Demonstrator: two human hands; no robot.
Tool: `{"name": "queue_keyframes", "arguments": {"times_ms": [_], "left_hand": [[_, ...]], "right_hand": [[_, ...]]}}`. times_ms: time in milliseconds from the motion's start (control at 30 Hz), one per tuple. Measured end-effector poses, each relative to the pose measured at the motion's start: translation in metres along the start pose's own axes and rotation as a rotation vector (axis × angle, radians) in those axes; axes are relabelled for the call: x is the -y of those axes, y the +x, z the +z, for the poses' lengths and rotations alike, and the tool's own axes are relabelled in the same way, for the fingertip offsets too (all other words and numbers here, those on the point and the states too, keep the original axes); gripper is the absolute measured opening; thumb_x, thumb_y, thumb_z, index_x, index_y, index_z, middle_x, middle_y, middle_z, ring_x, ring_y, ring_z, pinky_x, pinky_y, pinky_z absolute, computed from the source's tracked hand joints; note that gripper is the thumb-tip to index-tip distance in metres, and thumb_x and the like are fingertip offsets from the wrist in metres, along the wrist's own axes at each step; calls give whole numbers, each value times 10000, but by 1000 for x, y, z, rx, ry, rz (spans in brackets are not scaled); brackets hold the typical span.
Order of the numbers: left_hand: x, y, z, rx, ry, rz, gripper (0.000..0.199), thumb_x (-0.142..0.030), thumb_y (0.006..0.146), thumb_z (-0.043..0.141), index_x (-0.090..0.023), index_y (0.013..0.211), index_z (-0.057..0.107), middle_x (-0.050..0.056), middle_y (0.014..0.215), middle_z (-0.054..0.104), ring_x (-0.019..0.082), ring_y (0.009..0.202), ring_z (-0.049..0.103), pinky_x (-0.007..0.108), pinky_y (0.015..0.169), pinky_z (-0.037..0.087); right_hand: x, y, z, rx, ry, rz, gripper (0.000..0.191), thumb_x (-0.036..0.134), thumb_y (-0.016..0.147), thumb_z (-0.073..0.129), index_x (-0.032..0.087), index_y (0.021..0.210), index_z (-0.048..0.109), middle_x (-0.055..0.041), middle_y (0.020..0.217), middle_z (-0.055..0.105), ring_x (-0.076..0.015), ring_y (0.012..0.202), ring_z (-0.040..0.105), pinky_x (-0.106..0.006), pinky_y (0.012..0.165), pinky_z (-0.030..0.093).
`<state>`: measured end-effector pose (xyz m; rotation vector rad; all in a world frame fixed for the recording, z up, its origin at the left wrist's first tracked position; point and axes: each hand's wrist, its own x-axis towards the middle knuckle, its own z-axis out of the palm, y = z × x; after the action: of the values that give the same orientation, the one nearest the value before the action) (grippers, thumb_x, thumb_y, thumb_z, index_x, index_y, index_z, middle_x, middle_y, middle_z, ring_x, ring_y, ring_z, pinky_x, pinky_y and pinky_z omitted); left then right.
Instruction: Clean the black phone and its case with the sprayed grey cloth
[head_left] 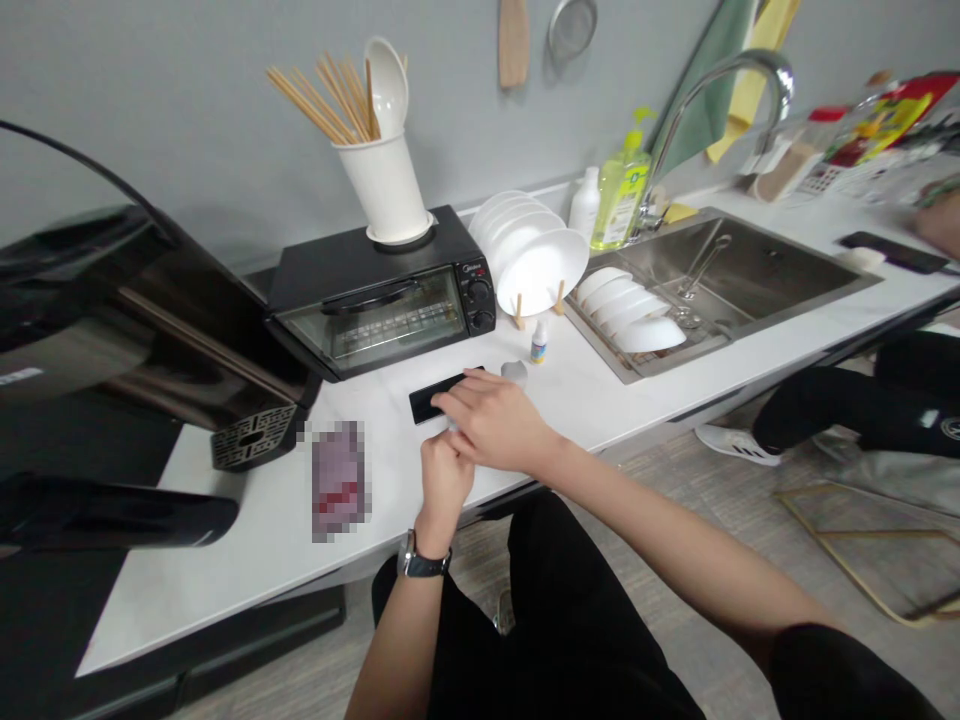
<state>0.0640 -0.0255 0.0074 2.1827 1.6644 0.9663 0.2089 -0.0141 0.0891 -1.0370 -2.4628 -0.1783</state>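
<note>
Both of my hands meet above the front part of the white counter [517, 455]. My left hand [444, 478], with a watch [415, 556] on its wrist, is closed, its fingers curled beneath the other hand. Over it lies my right hand [501, 420], its fingers bent and its thumb touching the left. A small pale thing shows between them, mostly hidden, and I cannot make out what it is. Just behind them a flat black rectangular object [424, 404] lies on the counter, partly covered. Nearby are a small grey piece [514, 372] and a small white bottle [538, 342], standing upright.
A toaster oven [382, 290] bearing a white utensil cup [386, 190] stands behind. Plates [544, 270] and a sink [795, 280] with bowls are rightward. A black appliance [150, 330] and a blurred-out item [337, 480] are left. Another person's leg [817, 400] shows at right.
</note>
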Motion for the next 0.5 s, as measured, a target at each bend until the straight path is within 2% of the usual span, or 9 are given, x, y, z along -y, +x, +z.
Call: {"name": "queue_keyframes", "arguments": {"times_ms": [67,133,167,267,300,333,367,433,500], "left_hand": [[-3,-1,1,6,-3,2,262,-91,825,511,-200,615,624,83,575,684,218,559,664,290,557,426],[-5,-2,3,8,7,3,256,-89,831,511,-195,641,646,87,592,694,223,580,676,292,568,432],[-5,-3,4,7,18,2,247,-82,822,518,-192,645,650,92,602,698,225,588,679,293,569,431],[-5,-4,4,10,51,1,225,-54,778,544,-183,625,647,103,604,695,222,573,667,293,556,416],[-5,-4,4,13,53,2,226,-50,774,546,-182,622,649,102,597,690,220,567,662,293,554,415],[-5,-3,3,17,49,5,230,-53,781,544,-181,626,656,98,589,685,219,562,660,292,556,418],[-6,-3,3,19,45,9,238,-61,799,539,-179,639,668,92,582,681,217,559,660,291,562,424],[-7,0,3,20,31,16,256,-79,838,522,-177,681,698,81,585,685,214,564,667,288,580,438],[-7,2,4,16,20,18,270,-86,855,506,-176,696,705,81,597,694,209,564,669,286,584,439]], "right_hand": [[-2,-5,-7,33,-2,274,357,495,968,641,145,1023,681,-98,888,734,-275,845,677,-410,829,541],[0,-9,-9,31,-32,395,393,530,970,622,142,977,681,-113,856,724,-287,824,671,-424,815,537],[2,-10,-8,15,-40,349,326,459,999,596,145,966,678,-112,868,723,-282,850,670,-440,893,530],[4,-12,-3,-42,7,-7,182,178,1041,487,170,1016,667,-83,968,732,-235,963,664,-441,1133,418],[2,-12,-3,-41,36,-73,184,155,1039,483,173,1056,665,-78,996,737,-227,980,664,-433,1137,413],[-1,-12,-3,-33,58,-57,162,191,1039,512,169,1097,662,-82,1006,740,-232,979,669,-429,1095,444],[-4,-13,-5,-19,70,37,182,278,1031,562,158,1130,658,-92,1001,741,-246,959,675,-425,1021,484],[-8,-14,-8,10,53,322,375,474,980,639,129,1125,662,-113,955,733,-276,884,681,-421,879,523],[-7,-13,-9,3,10,453,445,554,958,642,119,1045,674,-128,947,720,-295,886,679,-442,897,527]]}}
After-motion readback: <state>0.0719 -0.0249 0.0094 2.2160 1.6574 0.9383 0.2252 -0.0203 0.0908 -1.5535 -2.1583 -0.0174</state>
